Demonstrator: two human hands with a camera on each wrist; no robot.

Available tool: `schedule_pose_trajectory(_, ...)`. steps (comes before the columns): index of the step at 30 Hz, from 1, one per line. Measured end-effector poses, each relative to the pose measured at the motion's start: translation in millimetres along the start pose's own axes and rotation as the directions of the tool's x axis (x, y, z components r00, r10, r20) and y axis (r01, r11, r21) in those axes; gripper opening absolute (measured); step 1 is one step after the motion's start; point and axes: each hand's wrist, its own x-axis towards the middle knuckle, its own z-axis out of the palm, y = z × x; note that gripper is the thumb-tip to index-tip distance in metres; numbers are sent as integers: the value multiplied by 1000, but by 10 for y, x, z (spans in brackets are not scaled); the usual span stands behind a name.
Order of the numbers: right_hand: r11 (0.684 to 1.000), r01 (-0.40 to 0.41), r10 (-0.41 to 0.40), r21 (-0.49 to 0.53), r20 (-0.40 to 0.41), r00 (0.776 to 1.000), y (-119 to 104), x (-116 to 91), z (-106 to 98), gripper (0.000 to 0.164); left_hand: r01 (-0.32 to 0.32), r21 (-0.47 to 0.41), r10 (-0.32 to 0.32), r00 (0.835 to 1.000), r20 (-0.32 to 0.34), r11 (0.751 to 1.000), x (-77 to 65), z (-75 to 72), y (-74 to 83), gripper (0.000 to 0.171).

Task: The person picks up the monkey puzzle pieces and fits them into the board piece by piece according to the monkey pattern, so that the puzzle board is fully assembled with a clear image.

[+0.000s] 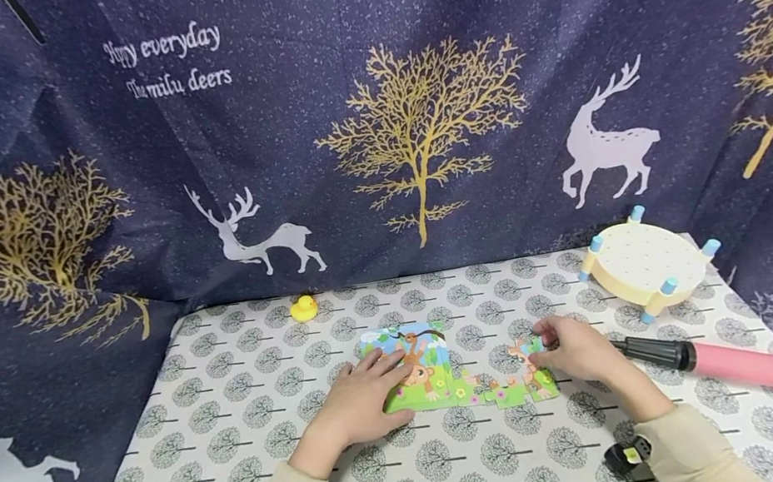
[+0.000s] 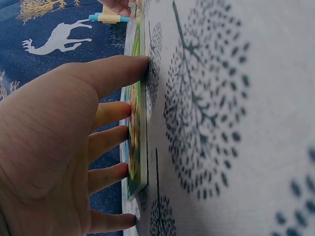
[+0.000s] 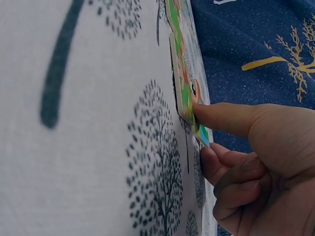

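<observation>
A partly assembled jigsaw puzzle [image 1: 435,355] with a cartoon monkey lies flat on the tree-print cloth. My left hand [image 1: 362,401] rests on its left side with the fingers spread; in the left wrist view the thumb [image 2: 120,73] reaches down at the near edge. From the puzzle's lower right, a row of joined pieces [image 1: 508,396] runs to the right. At the end of that row, my right hand [image 1: 580,347] pinches a puzzle piece [image 1: 525,348] between thumb and fingers. The right wrist view shows the thumb [image 3: 224,117] on top of the piece and the other fingers curled.
A yellow rubber duck [image 1: 304,309] sits at the back left. On the right stands a cream round object with blue-tipped legs [image 1: 648,263], like an upturned small stool. Near the right forearm lies a pink and black pump-like cylinder [image 1: 743,365]. A dark blue curtain [image 1: 364,194] hangs behind the table.
</observation>
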Motion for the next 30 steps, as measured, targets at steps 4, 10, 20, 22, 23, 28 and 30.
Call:
schedule_pose_trajectory(4, 1000, 7, -7, -4, -1, 1000, 11, 6, 2, 49, 1, 1, -1, 1000, 1, 1000, 0, 4, -2, 73)
schedule_pose_trajectory(10, 999, 27, -27, 24, -7, 1000, 40, -7, -3, 42, 0, 4, 0, 1000, 1, 1000, -5, 2, 2, 72)
schedule_pose_trajectory(20, 989, 101, -96, 106, -54, 994, 110, -21, -38, 14, 3, 11, -3, 1000, 4, 1000, -3, -5, 0, 74)
schedule_pose_trajectory(22, 989, 97, -90, 116, -59, 994, 120, -21, -38, 14, 4, 16, -4, 1000, 2, 1000, -5, -7, 2, 74)
schedule_pose_trajectory(23, 988, 96, -90, 120, -59, 994, 126, -18, -38, 15, 4, 17, -4, 1000, 2, 1000, -6, -8, 3, 74)
schedule_pose_trajectory(28, 986, 88, -79, 144, -70, 994, 122, -5, -42, 15, 3, 10, -3, 1000, 1, 1000, -12, -16, 13, 74)
schedule_pose_trajectory(30, 985, 87, -76, 148, -76, 994, 108, 3, -45, 15, 3, 3, -3, 1000, -1, 1000, -14, -19, 16, 74)
